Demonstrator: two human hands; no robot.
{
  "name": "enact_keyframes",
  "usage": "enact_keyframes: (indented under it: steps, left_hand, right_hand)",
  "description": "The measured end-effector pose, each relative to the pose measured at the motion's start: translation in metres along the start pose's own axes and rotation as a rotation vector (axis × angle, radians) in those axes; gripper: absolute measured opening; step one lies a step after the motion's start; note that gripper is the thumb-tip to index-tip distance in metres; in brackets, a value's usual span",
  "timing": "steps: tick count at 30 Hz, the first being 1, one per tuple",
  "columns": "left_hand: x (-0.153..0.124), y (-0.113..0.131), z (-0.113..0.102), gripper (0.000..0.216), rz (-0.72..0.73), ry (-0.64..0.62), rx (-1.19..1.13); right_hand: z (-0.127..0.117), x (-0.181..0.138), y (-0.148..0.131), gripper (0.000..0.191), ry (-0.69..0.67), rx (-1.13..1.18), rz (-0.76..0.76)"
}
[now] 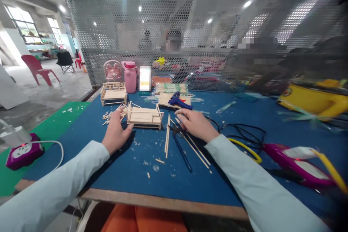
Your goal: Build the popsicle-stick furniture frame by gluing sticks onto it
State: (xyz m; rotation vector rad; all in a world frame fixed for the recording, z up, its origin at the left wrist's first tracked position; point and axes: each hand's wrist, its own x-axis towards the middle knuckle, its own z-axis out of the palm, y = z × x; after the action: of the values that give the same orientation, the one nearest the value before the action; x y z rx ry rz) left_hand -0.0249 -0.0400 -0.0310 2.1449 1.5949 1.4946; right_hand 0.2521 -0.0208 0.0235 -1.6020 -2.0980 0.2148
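A miniature bench of pale wooden sticks [144,116] stands on the blue table mat. My left hand [116,130] is around its left end, thumb at the front and fingers behind. My right hand [196,123] hovers arched over several loose sticks [195,148], its fingers apart and nothing visible in them. Just beyond those fingers lies a blue glue gun [178,101] on a bundle of sticks. Pliers with dark blue handles [181,150] rest between the hands, jaws toward the back. Behind my left hand sits a second, similar stick bench [114,93].
Short stick offcuts [106,116] lie beside my left hand. A pink jug [130,77] and a lit phone [145,78] stand before a perforated metal screen [108,32]. At right are a purple power strip [301,165], cables and a yellow container [312,99]. Another purple socket [24,151] sits left.
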Motion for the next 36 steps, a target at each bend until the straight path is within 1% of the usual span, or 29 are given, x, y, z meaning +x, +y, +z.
enact_keyframes:
  steps: [2,3,4,5,6,7,8,9,11,12,14,16,18,20,22,24,26,28,30,33,34,36]
  left_hand:
    - [-0.006,0.01,-0.01,0.041,0.171,0.133,0.091]
    - [-0.008,0.017,-0.014,0.034,0.267,0.16,0.097]
    - [-0.01,0.025,-0.016,0.026,0.365,0.136,0.08]
    - [-0.01,0.034,-0.016,0.019,0.477,0.038,0.053]
    - [-0.01,0.043,-0.014,0.013,0.59,-0.106,0.041]
    - [-0.009,0.052,-0.009,0.009,0.704,-0.258,0.05]
    - [-0.008,0.059,-0.002,0.012,0.803,-0.394,0.077]
    - [-0.007,0.065,0.007,0.017,0.877,-0.475,0.111]
    - [-0.005,0.072,0.023,0.024,0.951,-0.548,0.159]
    - [-0.004,0.073,0.029,0.025,0.948,-0.553,0.163]
    - [-0.004,0.07,0.035,0.025,0.879,-0.544,0.152]
    - [-0.005,0.065,0.032,0.028,0.764,-0.536,0.152]
    - [-0.007,0.061,0.025,0.032,0.636,-0.544,0.181]
    - [-0.006,0.058,0.017,0.035,0.504,-0.531,0.224]
    - [-0.004,0.055,0.013,0.032,0.395,-0.463,0.271]
    - [-0.001,0.053,0.011,0.025,0.333,-0.369,0.323]
    - [0.002,0.049,0.012,0.018,0.306,-0.319,0.371]
    - [0.005,0.045,0.014,0.017,0.306,-0.317,0.407]
    - [0.007,0.04,0.017,0.02,0.326,-0.326,0.436]
    - [0.01,0.035,0.021,0.021,0.343,-0.364,0.478]
    - [0.011,0.034,0.022,0.02,0.339,-0.383,0.488]
    - [0.014,0.031,0.024,0.02,0.331,-0.411,0.504]
  right_hand:
    - [-0.002,-0.001,-0.004,0.026,-0.07,-0.101,-0.02]
    - [-0.004,-0.001,-0.005,0.024,-0.092,-0.15,-0.016]
    - [-0.006,-0.001,-0.003,0.021,-0.104,-0.195,0.001]
    - [-0.008,0.0,-0.001,0.019,-0.113,-0.239,0.028]
    - [-0.011,0.0,0.003,0.016,-0.125,-0.28,0.063]
    - [-0.015,0.0,0.007,0.014,-0.153,-0.318,0.1]
    - [-0.018,-0.001,0.012,0.013,-0.199,-0.344,0.134]
    - [-0.022,-0.003,0.015,0.015,-0.262,-0.351,0.168]
    - [-0.028,-0.008,0.02,0.022,-0.416,-0.298,0.242]
    - [-0.03,-0.012,0.021,0.025,-0.485,-0.248,0.279]
    - [-0.031,-0.017,0.019,0.026,-0.587,-0.167,0.328]
    - [-0.029,-0.02,0.017,0.024,-0.626,-0.16,0.326]
    - [-0.026,-0.02,0.015,0.022,-0.608,-0.214,0.292]
    - [-0.023,-0.017,0.013,0.022,-0.564,-0.276,0.249]
    - [-0.02,-0.015,0.013,0.022,-0.518,-0.334,0.206]
    - [-0.019,-0.013,0.013,0.023,-0.484,-0.378,0.181]
    - [-0.017,-0.012,0.012,0.022,-0.473,-0.398,0.18]
    - [-0.017,-0.012,0.012,0.023,-0.467,-0.399,0.181]
    - [-0.017,-0.012,0.012,0.022,-0.427,-0.399,0.181]
    - [-0.018,-0.011,0.013,0.017,-0.314,-0.437,0.2]
    - [-0.018,-0.011,0.014,0.016,-0.297,-0.457,0.212]
    - [-0.018,-0.011,0.016,0.015,-0.315,-0.485,0.222]
